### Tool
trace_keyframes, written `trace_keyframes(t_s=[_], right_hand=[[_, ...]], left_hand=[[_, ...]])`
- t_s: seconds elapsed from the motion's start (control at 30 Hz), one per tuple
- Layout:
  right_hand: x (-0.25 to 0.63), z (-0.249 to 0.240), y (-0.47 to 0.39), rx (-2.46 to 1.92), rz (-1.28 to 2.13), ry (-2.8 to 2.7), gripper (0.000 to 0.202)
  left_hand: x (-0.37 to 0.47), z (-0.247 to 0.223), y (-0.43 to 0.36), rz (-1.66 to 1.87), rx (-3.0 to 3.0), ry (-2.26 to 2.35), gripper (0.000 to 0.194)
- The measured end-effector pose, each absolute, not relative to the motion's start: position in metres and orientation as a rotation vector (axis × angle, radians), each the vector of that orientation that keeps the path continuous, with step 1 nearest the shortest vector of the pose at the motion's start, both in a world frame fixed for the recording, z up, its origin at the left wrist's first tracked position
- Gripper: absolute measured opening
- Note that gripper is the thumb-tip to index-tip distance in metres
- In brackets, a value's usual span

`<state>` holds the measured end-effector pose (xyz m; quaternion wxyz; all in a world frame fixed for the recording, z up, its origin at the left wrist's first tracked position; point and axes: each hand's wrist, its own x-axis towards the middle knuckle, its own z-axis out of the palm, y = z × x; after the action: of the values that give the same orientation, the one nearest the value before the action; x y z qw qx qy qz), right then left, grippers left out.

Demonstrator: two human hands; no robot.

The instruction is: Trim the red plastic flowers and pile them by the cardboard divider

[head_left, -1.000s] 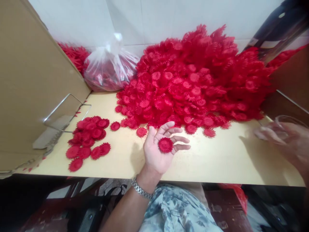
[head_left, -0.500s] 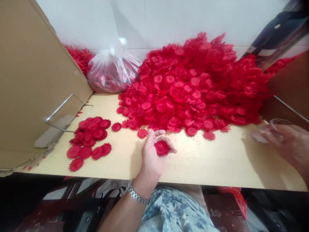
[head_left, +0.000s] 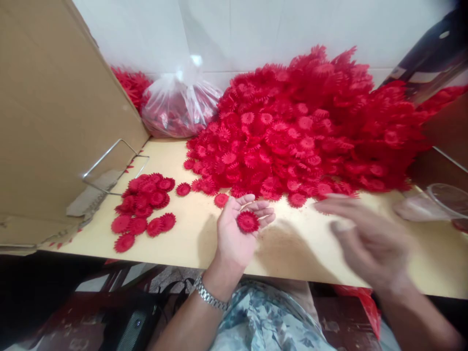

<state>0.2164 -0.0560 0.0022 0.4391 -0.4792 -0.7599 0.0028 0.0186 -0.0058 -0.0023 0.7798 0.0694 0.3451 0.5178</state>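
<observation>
My left hand [head_left: 237,234] is palm up over the table, with its fingers loosely spread. It carries a red toothed flower-shaped disc [head_left: 247,222] at the base of the fingers. My right hand [head_left: 369,239] hangs over the table to the right, blurred by motion. Its thumb and forefinger point towards the left hand, and I cannot make out anything between them. Just beyond both hands rises a large heap of similar red flower pieces [head_left: 285,141]. A smaller group of red discs [head_left: 146,200] lies to the left of my left hand.
A knotted clear plastic bag [head_left: 181,109] of red pieces stands at the back left. Cardboard [head_left: 54,122] walls the left side, with a bent metal wire [head_left: 102,161] by it. A clear plastic cup [head_left: 448,200] lies at the right.
My right hand has come left from the plastic cup towards my left hand. The left fingers have opened out, showing more of the disc. The view has shifted slightly.
</observation>
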Motion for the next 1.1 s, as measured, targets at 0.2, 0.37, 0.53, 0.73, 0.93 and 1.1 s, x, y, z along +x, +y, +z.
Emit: trace_keyframes(t_s=[0.2, 0.37, 0.53, 0.73, 0.93, 1.1], right_hand=[[0.112, -0.012, -0.044, -0.908, 0.017, -2.281, 0.036], [0.118, -0.021, -0.049, -0.843, 0.014, -2.284, 0.037], [0.120, -0.022, -0.047, -0.981, -0.127, -2.271, 0.036], [0.119, -0.020, -0.048, -0.957, -0.009, -2.225, 0.028], [0.111, 0.005, -0.020, -1.069, 0.174, -1.892, 0.027], [0.077, 0.004, -0.009, -1.285, 0.398, -1.902, 0.053]], left_hand=[[0.014, -0.002, -0.012, 1.109, 0.186, 0.707, 0.035], [0.007, -0.006, -0.012, 1.196, 0.173, 0.789, 0.029], [0.006, -0.006, -0.011, 1.219, 0.198, 0.751, 0.031], [0.003, -0.015, -0.012, 1.264, 0.269, 0.809, 0.027], [0.011, -0.010, -0.020, 1.370, 0.352, 0.788, 0.018], [0.017, 0.006, -0.026, 1.282, 0.298, 0.651, 0.043]])
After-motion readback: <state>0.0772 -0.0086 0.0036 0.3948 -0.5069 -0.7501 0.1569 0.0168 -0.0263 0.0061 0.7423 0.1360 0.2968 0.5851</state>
